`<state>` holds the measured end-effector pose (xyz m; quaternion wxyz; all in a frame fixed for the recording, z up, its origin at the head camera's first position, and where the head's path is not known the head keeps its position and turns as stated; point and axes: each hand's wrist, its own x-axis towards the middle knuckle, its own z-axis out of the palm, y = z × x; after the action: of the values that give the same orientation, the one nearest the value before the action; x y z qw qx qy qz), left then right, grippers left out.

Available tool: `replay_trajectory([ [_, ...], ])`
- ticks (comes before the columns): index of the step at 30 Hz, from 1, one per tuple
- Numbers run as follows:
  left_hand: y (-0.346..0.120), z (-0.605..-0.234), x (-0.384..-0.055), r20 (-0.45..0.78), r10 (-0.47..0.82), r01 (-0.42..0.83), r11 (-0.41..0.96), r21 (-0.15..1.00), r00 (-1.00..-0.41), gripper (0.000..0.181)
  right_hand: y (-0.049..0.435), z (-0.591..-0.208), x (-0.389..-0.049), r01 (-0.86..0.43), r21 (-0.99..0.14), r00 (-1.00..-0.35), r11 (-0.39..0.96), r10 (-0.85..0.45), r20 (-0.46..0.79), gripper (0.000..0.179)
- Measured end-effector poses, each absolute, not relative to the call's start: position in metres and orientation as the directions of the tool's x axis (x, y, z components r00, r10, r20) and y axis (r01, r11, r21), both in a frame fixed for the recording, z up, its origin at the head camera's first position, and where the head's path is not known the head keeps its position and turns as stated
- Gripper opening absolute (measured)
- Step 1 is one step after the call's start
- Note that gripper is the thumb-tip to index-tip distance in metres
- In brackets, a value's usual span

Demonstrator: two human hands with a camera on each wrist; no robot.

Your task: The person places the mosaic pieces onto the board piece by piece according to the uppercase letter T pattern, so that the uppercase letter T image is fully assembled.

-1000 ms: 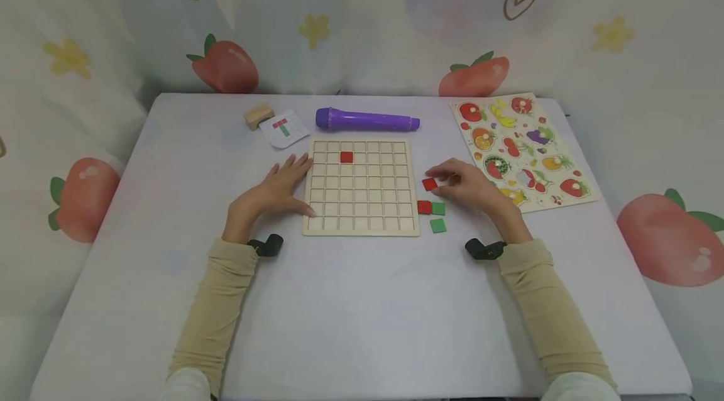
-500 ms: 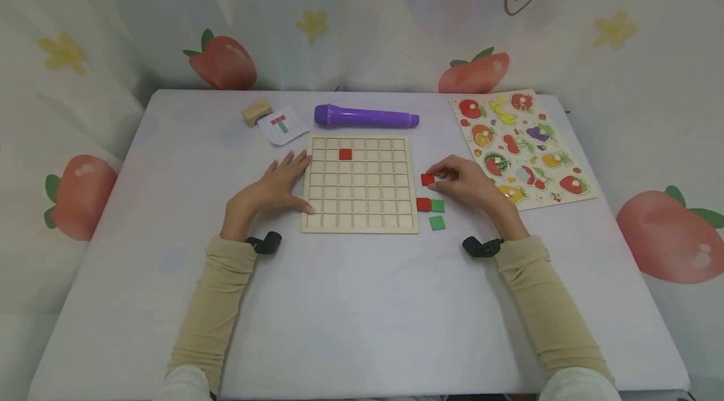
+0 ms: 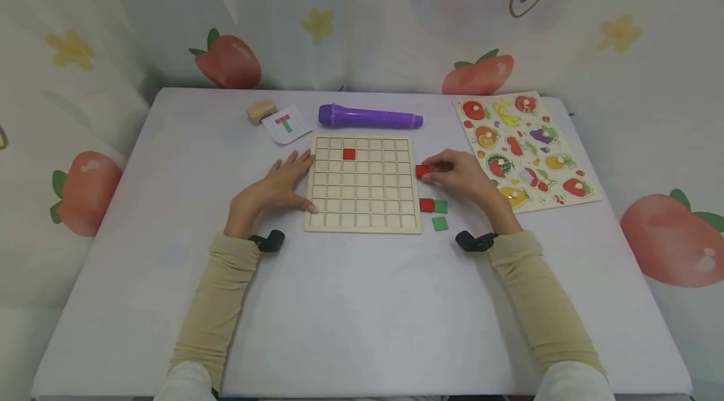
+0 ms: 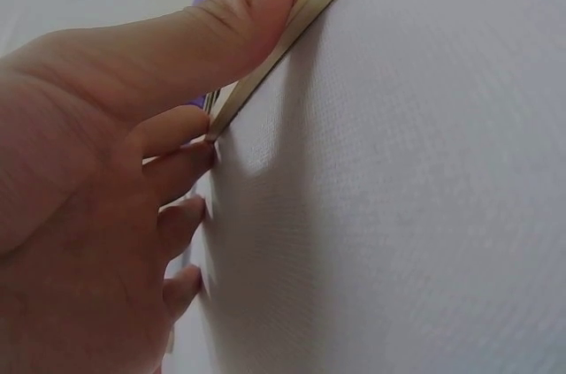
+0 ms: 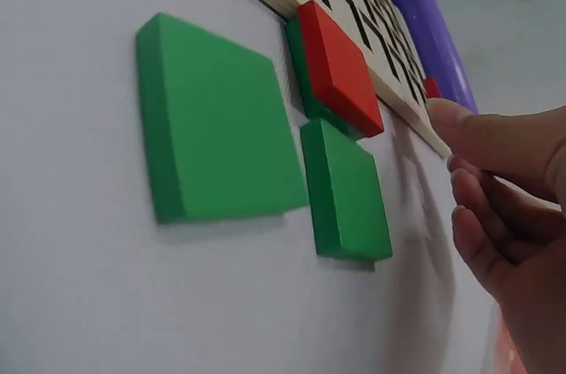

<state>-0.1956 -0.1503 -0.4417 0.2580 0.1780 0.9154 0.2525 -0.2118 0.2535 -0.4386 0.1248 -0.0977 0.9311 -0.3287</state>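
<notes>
My right hand [image 3: 455, 173] pinches a red square tile [image 3: 422, 171] between thumb and fingers, right at the right rim of a wooden grid board [image 3: 362, 230]. In the right wrist view only a sliver of this tile shows past the thumb. My left hand [image 3: 274, 186] spreads its fingers along the board's left edge, with the thumb on the near left corner area. One red tile [image 3: 349, 154] lies in a cell of the second row from the far side. Beside the board's right edge another red tile [image 5: 340, 69] rests on top of a green tile [image 5: 305, 73].
Two more green tiles [image 3: 440, 207] [image 5: 221, 126] lie by that stack. Behind the board are a purple microphone-shaped tube [image 3: 370, 117], a card with a red and green T pattern [image 3: 287, 125] and a wooden block [image 3: 261, 111]. A fruit puzzle board [image 3: 526, 181] lies at right.
My right hand has moved left and slightly away from me, bringing the pinched red tile from beside the board to its right rim. The left hand stays at the board's edge.
</notes>
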Motion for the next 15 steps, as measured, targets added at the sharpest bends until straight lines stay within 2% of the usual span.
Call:
replay_trajectory([
  [15, -0.148, -0.44, -0.193, -0.37, 0.459, 0.195, 0.8, 0.568, -0.808, 0.117, 0.219, -0.439, -0.232, -0.144, -0.676, -0.95, 0.723, -0.291, -0.109, 0.037],
])
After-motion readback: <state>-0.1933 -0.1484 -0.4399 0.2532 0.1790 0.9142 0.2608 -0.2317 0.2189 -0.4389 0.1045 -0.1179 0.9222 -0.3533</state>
